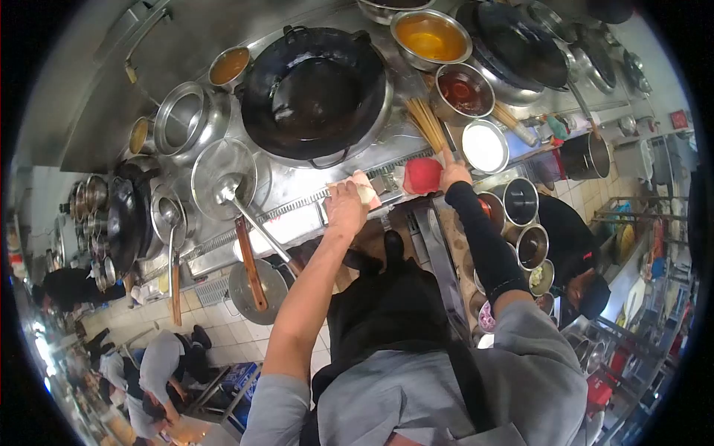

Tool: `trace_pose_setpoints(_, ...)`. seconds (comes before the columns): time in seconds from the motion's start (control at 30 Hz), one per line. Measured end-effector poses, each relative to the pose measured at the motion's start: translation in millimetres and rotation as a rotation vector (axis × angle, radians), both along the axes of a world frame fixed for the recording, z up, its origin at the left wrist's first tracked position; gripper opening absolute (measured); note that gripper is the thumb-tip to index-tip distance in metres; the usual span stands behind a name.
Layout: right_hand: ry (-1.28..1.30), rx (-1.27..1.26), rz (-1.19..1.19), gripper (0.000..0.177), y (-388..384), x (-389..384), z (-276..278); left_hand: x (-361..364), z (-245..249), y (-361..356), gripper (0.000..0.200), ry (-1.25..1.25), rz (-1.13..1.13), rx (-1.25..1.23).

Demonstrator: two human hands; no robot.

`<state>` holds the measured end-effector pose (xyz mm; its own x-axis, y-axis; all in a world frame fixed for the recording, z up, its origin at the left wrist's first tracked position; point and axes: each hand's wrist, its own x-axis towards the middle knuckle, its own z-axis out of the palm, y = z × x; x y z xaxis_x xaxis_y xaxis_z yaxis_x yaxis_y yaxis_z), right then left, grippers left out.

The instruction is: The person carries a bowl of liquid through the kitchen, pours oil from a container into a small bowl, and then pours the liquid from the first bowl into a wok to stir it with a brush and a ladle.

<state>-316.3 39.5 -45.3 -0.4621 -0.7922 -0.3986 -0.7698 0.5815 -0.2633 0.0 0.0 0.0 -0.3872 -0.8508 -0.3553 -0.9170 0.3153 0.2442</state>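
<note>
My left hand (346, 208) is at the counter's front edge, its fingers bent over a folded white and pink cloth (364, 187). My right hand (454, 175), at the end of a dark sleeve, is closed against the right side of a red object (422, 176); what the red object is cannot be made out. My right index finger points up toward a bundle of wooden chopsticks (425, 123). A steel pot of dark red liquid (462, 91) and a round container with white contents (485, 146) stand just beyond my right hand.
A large black wok (316, 93) sits ahead. Strainers and a ladle (230, 190) lie to the left, their handles overhanging the edge. A bowl of orange liquid (431, 37) stands at the back. At the right are several steel containers (532, 246) and a bending person (569, 256).
</note>
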Motion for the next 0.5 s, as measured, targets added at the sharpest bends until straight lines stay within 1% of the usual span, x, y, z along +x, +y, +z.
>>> trace_pose_setpoints(0.07, 0.121, -0.122, 0.061, 0.079, 1, 27, -3, 14, 7, -9, 0.081, -0.076, 0.037, -0.005)
trace_pose_setpoints(0.1, 0.289, -0.22, 0.177, 0.074, 38, -30, 17, -47, -9, 17, 0.08, -0.001, 0.034, 0.073)
trace_pose_setpoints(0.17, 0.404, -0.579, 0.367, 0.064, 32, -1, 15, -34, -10, -1, 0.077, -0.072, 0.029, 0.078)
trace_pose_setpoints(0.2, 0.181, -0.643, 0.444, 0.044, 23, 13, 2, -21, -14, -9, 0.073, -0.068, -0.016, 0.037)
trace_pose_setpoints(0.27, 0.069, -0.573, 0.509, 0.041, 33, 27, -14, -10, -17, -9, 0.071, 0.139, 0.069, 0.108)
trace_pose_setpoints(0.3, 0.012, -0.546, 0.542, 0.04, 31, 34, -20, -3, -12, -11, 0.07, 0.24, 0.114, 0.132)
trace_pose_setpoints(0.33, -0.005, -0.584, 0.543, 0.037, 27, 33, -25, 6, -6, -13, 0.068, 0.368, 0.189, 0.196)
trace_pose_setpoints(0.37, -0.049, -0.634, 0.533, 0.032, 27, 29, -28, 19, 1, -7, 0.069, 0.443, 0.312, 0.192)
trace_pose_setpoints(0.4, -0.101, -0.627, 0.542, 0.029, 25, 24, -35, 29, 29, 1, 0.069, 0.516, 0.437, 0.18)
trace_pose_setpoints(0.43, -0.153, -0.619, 0.547, 0.026, 23, 19, -40, 42, 48, 7, 0.069, 0.588, 0.557, 0.164)
trace_pose_setpoints(0.47, -0.252, -0.627, 0.468, 0.017, 24, 17, -46, 68, 34, 8, 0.069, 0.61, 0.622, 0.145)
trace_pose_setpoints(0.5, -0.289, -0.638, 0.431, 0.016, 23, 16, -47, 80, 54, 12, 0.065, 0.641, 0.628, 0.082)
